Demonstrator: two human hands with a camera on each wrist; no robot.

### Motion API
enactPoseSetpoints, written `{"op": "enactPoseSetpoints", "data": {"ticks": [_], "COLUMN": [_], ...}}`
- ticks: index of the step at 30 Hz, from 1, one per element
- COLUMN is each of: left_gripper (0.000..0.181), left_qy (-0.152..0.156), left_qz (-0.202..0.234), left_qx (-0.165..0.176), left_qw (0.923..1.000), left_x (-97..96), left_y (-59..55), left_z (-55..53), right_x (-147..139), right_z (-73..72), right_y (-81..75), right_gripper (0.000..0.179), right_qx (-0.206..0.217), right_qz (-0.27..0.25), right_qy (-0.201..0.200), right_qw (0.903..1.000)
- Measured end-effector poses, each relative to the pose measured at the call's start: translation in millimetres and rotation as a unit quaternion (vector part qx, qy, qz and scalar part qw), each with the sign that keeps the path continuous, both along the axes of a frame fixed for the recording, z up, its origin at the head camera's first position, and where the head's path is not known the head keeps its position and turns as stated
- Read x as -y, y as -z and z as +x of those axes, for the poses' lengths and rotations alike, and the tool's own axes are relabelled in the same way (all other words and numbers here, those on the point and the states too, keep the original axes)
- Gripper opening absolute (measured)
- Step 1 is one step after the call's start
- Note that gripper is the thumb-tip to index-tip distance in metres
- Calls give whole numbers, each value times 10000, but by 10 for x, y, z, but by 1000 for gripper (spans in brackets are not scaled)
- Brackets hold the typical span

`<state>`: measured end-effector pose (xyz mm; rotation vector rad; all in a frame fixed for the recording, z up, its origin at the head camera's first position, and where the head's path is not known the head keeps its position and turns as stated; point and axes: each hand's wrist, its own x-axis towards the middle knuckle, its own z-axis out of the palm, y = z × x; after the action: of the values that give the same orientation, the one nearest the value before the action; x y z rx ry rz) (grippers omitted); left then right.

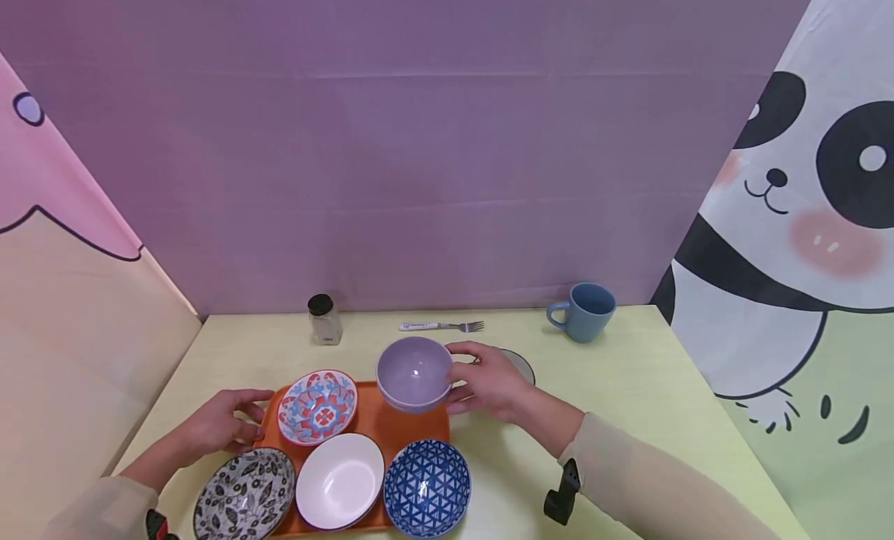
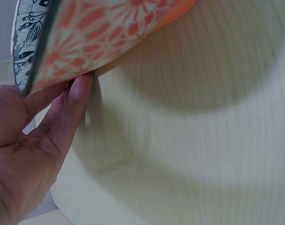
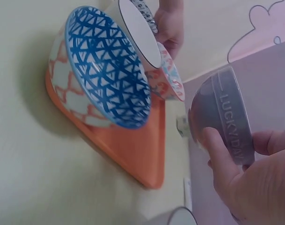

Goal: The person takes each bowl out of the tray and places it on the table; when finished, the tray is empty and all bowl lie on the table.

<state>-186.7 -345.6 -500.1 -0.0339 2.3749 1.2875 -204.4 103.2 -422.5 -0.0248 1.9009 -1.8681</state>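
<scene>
My right hand (image 1: 494, 381) holds a lilac bowl (image 1: 414, 373) above the back right of an orange tray (image 1: 370, 425). In the right wrist view, the thumb lies along the outside of the bowl (image 3: 222, 117), beside raised lettering, with fingers at its rim. My left hand (image 1: 225, 422) is at the tray's left edge, its fairly straight fingers (image 2: 79, 91) touching there beneath a bowl. On the tray are a red-and-blue patterned bowl (image 1: 317, 408), a white bowl (image 1: 340, 482) and a blue triangle-patterned bowl (image 1: 427, 489). A black-and-white leaf-patterned bowl (image 1: 244, 495) overhangs its front left corner.
A dark-lidded jar (image 1: 324, 320), a fork (image 1: 441, 326) and a blue mug (image 1: 582, 313) stand or lie along the table's back. Behind my right hand, a pale dark-rimmed dish (image 1: 520, 365) is partly hidden. Purple cloth (image 1: 433, 152) rises behind the table.
</scene>
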Motion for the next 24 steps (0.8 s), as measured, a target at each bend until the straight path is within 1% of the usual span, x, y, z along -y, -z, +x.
{"op": "enactPoseSetpoints", "data": {"ticks": [7,10,17,24], "left_gripper": [70,70,69,70], "left_qy": [-4,-22,-47,-100], "left_qz": [-116,-159,-203,-249], "left_qx": [-34,-35,-31,30], "left_qw": [9999,9999,9998,9996], "left_x": [-16,-18,-10,-19], "left_y": [-17,-22,-26,-7], "left_z": [-5,-1,4,-7], "right_x": [-265,-376,-684,-1132], "right_z": [-45,-73,-127,-130], "right_y": [-151,-192,-216,-224], "right_gripper": [55,54,55,58], "right_qx": [-49,-54,-87,-52], "right_qz": [185,202,106,87], "right_qy": [226,334,692,896], "right_qw": [9996,9992,9975,9959]}}
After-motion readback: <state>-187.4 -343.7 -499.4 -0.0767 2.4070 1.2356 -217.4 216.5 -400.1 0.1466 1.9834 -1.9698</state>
